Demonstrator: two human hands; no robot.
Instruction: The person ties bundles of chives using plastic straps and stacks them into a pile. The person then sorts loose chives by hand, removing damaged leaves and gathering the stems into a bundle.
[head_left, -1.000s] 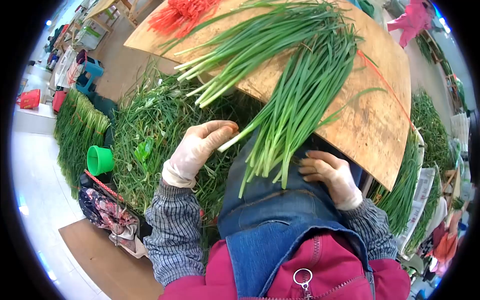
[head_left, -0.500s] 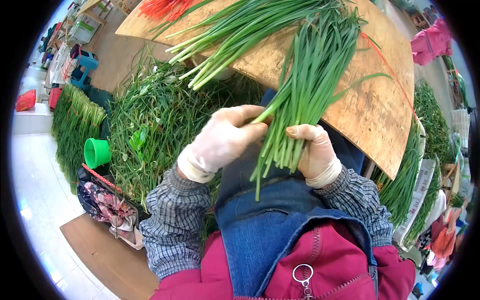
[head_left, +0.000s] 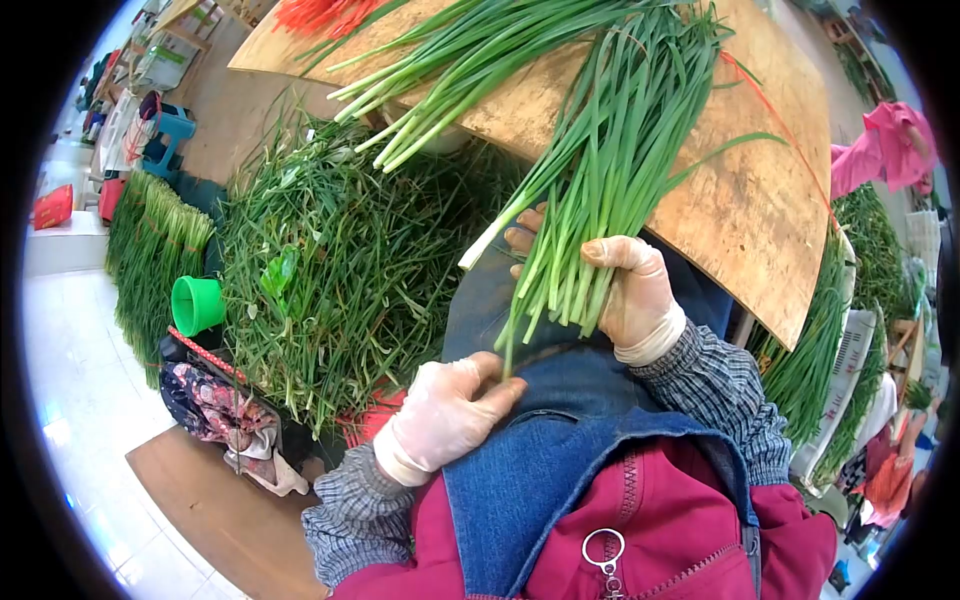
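A bunch of garlic chives [head_left: 625,170] lies with its leaves over the board's edge and its pale stem ends toward me. My right hand [head_left: 642,295], in a thin whitish glove, is wrapped round the stems from the right, thumb on top and fingertips showing behind. Lower left, my left hand [head_left: 445,412], gloved too, pinches the end of one chive stalk [head_left: 508,355] that hangs below the others. A few stems stick out to the left of the bunch. More garlic chives [head_left: 470,75] lie loose on the wooden board [head_left: 745,240].
A large heap of leafy trimmings [head_left: 330,260] fills the space left of my knees. Beyond it are a green bucket [head_left: 198,306] and tied chive bundles [head_left: 160,240]. Red strips [head_left: 325,14] lie at the board's far edge. A person in pink [head_left: 885,150] is at the right.
My left hand has moved down toward my lap, from beside the bunch to the low end of one stalk. Some stems now splay out left. My right hand keeps its hold.
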